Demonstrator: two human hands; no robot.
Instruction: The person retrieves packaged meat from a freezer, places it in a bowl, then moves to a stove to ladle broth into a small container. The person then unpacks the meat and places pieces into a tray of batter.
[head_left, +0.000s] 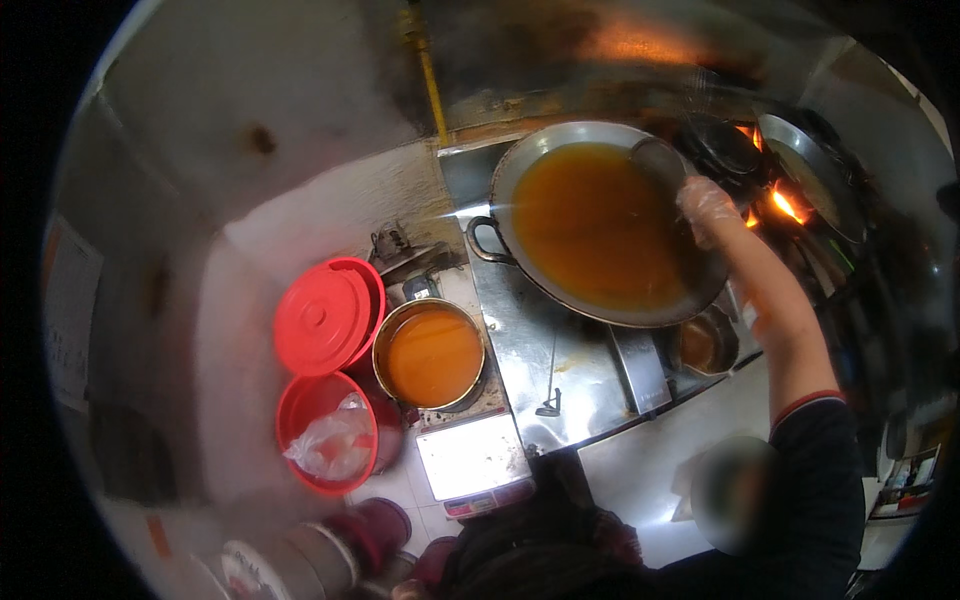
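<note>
My right hand (705, 208), in a clear plastic glove, is closed around the handle of a round-headed utensil (658, 157), a ladle or strainer. Its head is over the right side of a large wok (510, 161) holding orange-brown liquid (592, 225). At the bottom edge, a small skin-coloured patch (410, 590) may be part of my left hand; its fingers cannot be made out. Left of the steel counter (525, 352) stands a metal pot (386, 382) with similar orange liquid (435, 358).
Flames (785, 204) burn right of the wok, near a second pan (784, 135). A smaller pot (727, 345) stands below the wok. At left are a red lidded bucket (319, 315), an open red bucket (386, 431) with a plastic bag inside, and a scale (474, 457).
</note>
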